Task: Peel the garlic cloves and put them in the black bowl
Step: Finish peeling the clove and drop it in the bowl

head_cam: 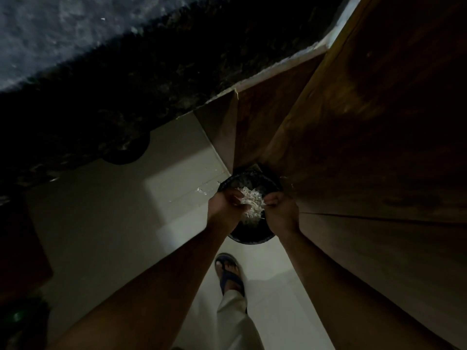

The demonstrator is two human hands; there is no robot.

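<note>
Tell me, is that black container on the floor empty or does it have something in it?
Not empty. The black container holds a pale heap of papery garlic skins, lying between the left hand and right hand.

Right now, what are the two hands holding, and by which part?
Both grip a round black bowl of pale garlic skins by its rim: left hand on the left side, right hand on the right.

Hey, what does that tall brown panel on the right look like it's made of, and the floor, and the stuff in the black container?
Brown panel: probably wood or wood-look laminate; grain streaks, dull sheen.
Floor: likely smooth pale tile; thin straight joint lines, soft glare.
Pale heap in the black container: looks like papery garlic skins; thin, whitish, flaky shreds. Too dim to be sure.
</note>
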